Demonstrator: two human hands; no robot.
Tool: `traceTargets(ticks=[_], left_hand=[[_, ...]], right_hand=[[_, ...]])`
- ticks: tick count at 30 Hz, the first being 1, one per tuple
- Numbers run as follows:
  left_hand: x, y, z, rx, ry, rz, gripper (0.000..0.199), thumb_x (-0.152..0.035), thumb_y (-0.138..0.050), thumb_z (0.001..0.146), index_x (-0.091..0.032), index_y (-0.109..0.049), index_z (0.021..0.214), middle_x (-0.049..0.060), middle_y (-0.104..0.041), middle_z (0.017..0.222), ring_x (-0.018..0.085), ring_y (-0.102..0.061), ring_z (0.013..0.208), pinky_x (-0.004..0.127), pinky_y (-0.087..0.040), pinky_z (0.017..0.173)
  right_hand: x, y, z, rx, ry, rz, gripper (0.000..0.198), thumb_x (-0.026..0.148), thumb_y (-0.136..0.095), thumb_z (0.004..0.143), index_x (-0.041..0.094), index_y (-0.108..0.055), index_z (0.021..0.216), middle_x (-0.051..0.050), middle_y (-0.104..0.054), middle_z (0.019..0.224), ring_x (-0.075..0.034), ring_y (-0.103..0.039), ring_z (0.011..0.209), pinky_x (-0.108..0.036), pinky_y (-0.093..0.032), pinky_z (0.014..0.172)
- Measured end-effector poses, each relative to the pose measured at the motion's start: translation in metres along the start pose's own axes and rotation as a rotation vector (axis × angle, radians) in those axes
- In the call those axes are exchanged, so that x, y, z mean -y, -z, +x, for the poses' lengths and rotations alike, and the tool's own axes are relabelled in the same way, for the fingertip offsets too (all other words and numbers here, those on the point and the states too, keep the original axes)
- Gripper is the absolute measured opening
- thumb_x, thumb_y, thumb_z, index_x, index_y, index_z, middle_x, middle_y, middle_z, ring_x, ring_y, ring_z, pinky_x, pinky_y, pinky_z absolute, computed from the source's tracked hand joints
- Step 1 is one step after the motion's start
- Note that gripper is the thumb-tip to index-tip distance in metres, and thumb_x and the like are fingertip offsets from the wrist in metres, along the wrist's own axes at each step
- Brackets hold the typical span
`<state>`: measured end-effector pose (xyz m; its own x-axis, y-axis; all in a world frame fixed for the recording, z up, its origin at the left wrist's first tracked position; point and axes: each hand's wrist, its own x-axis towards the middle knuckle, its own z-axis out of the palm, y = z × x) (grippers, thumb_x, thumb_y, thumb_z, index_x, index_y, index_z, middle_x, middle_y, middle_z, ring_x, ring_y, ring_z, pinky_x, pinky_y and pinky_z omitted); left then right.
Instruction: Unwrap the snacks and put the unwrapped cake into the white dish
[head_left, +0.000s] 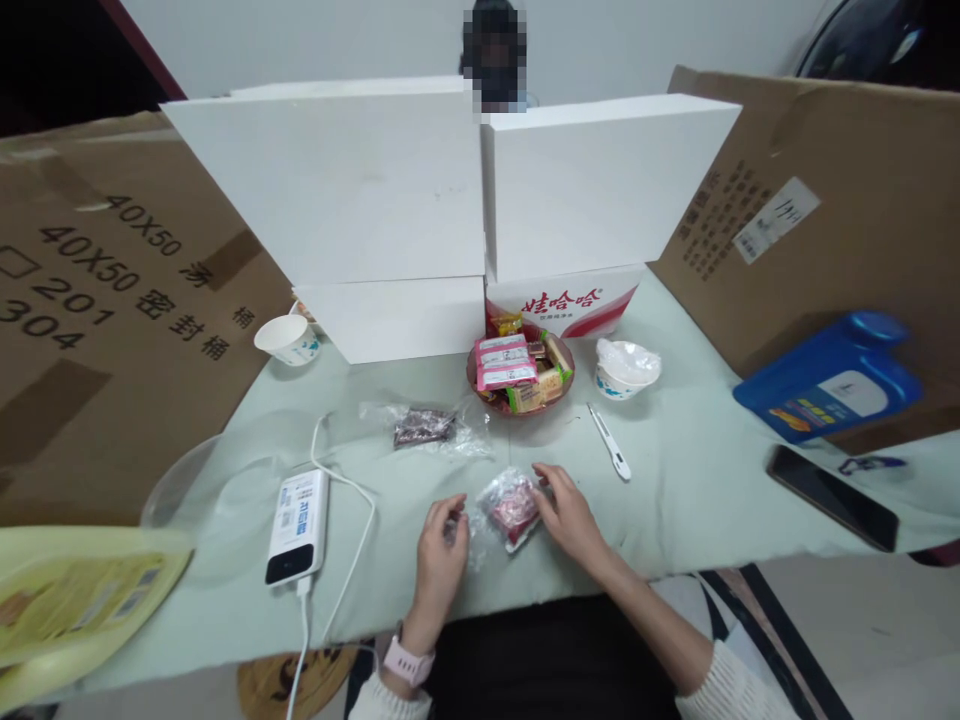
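Low in the middle of the frame, both hands work a clear plastic bag [504, 510] holding a red-wrapped snack, lying on the counter [675, 480] near its front edge. The left hand [441, 552] pinches the bag's crumpled left end, fingers curled tight. The right hand [571, 512] rests on the bag's right side, fingers pressed to the plastic; its fingertips are partly hidden by the bag, so the exact grip is hard to make out. Just above lies a second clear bag [424, 426] with dark contents, blurred. Behind it stands a bowl of wrapped snacks [520, 372], then white boxes [360, 190] walling off the rear. A power bank [298, 526] with white cable sits left, a white pen-like tool [609, 441] right, and a phone [831, 496] at the far right.
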<state>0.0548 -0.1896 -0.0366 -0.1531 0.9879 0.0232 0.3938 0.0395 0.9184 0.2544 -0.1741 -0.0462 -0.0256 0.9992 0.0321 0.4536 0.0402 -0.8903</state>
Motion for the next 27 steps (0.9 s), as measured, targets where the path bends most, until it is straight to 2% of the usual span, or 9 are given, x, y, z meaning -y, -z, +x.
traceTargets(ticks=[3, 5, 7, 11, 15, 17, 20, 23, 27], left_hand=[[0.001, 0.005, -0.002, 0.04, -0.128, 0.143, 0.029, -0.03, -0.058, 0.079, -0.02, -0.068, 0.105, 0.011, -0.069, 0.102, 0.028, -0.063, 0.102, 0.045, -0.047, 0.095], [0.002, 0.005, -0.004, 0.132, -0.184, 0.244, 0.026, -0.028, -0.06, 0.079, -0.021, -0.069, 0.102, 0.01, -0.07, 0.093, 0.029, -0.064, 0.094, 0.046, -0.047, 0.091], [0.003, 0.004, -0.004, 0.195, -0.198, 0.306, 0.016, -0.026, -0.059, 0.079, -0.021, -0.07, 0.09, 0.009, -0.069, 0.08, 0.028, -0.064, 0.082, 0.045, -0.049, 0.084], [0.003, 0.01, 0.001, 0.134, -0.25, 0.348, 0.019, -0.025, -0.05, 0.086, -0.021, -0.067, 0.079, 0.008, -0.067, 0.077, 0.026, -0.063, 0.08, 0.041, -0.05, 0.077], [-0.007, 0.023, -0.002, 0.051, -0.55, 0.386, 0.019, -0.015, -0.047, 0.086, -0.021, -0.065, 0.087, 0.007, -0.068, 0.091, 0.023, -0.063, 0.095, 0.044, -0.048, 0.095], [-0.01, 0.028, -0.013, 0.137, -0.734, 0.425, 0.023, -0.007, -0.045, 0.084, -0.02, -0.063, 0.091, 0.005, -0.068, 0.094, 0.021, -0.062, 0.102, 0.048, -0.04, 0.107], [-0.004, 0.03, -0.036, 0.345, -0.868, 0.482, 0.03, 0.0, -0.042, 0.079, -0.019, -0.06, 0.093, 0.004, -0.069, 0.098, 0.019, -0.059, 0.111, 0.049, -0.031, 0.116], [0.007, 0.032, -0.055, 0.46, -0.885, 0.514, 0.03, -0.001, -0.045, 0.077, -0.019, -0.06, 0.096, 0.003, -0.069, 0.099, 0.019, -0.06, 0.109, 0.05, -0.028, 0.118], [0.009, 0.041, -0.064, 0.478, -0.821, 0.524, 0.025, -0.007, -0.048, 0.081, -0.02, -0.059, 0.099, 0.003, -0.068, 0.095, 0.019, -0.063, 0.099, 0.054, -0.032, 0.115]], right_hand=[[0.002, -0.001, -0.006, 0.084, 0.165, -0.082, 0.037, 0.032, -0.062, 0.082, 0.022, -0.06, 0.117, -0.013, -0.06, 0.118, -0.029, -0.055, 0.113, -0.045, -0.046, 0.098], [0.005, -0.004, -0.006, 0.149, 0.205, -0.118, 0.025, 0.03, -0.066, 0.079, 0.022, -0.063, 0.102, -0.012, -0.061, 0.111, -0.029, -0.056, 0.107, -0.045, -0.047, 0.094], [0.004, -0.004, -0.004, 0.136, 0.146, -0.091, 0.007, 0.028, -0.058, 0.083, 0.021, -0.06, 0.083, -0.009, -0.063, 0.094, -0.025, -0.058, 0.091, -0.04, -0.049, 0.084], [-0.013, 0.012, 0.001, 0.04, -0.094, 0.162, 0.022, 0.039, -0.052, 0.085, 0.021, -0.052, 0.074, -0.002, -0.058, 0.07, -0.017, -0.055, 0.066, -0.03, -0.047, 0.065], [-0.042, 0.042, -0.001, -0.066, -0.213, 0.237, 0.028, 0.048, -0.055, 0.078, 0.021, -0.053, 0.076, -0.001, -0.058, 0.065, -0.017, -0.056, 0.059, -0.03, -0.048, 0.057], [-0.047, 0.055, -0.007, -0.234, -0.142, 0.116, 0.024, 0.041, -0.052, 0.08, 0.019, -0.057, 0.088, -0.005, -0.065, 0.076, -0.02, -0.062, 0.07, -0.034, -0.052, 0.064], [-0.032, 0.064, -0.018, -0.366, 0.163, -0.122, 0.022, 0.023, -0.046, 0.085, 0.02, -0.06, 0.103, -0.011, -0.068, 0.098, -0.023, -0.065, 0.093, -0.04, -0.053, 0.082], [-0.002, 0.056, -0.027, -0.082, 0.539, -0.307, 0.036, 0.013, -0.046, 0.084, 0.02, -0.058, 0.118, -0.013, -0.065, 0.114, -0.025, -0.058, 0.115, -0.045, -0.048, 0.098], [0.013, 0.045, -0.03, 0.308, 0.69, -0.586, 0.05, 0.005, -0.048, 0.074, 0.016, -0.057, 0.122, -0.014, -0.058, 0.13, -0.029, -0.039, 0.136, -0.053, -0.034, 0.112]])
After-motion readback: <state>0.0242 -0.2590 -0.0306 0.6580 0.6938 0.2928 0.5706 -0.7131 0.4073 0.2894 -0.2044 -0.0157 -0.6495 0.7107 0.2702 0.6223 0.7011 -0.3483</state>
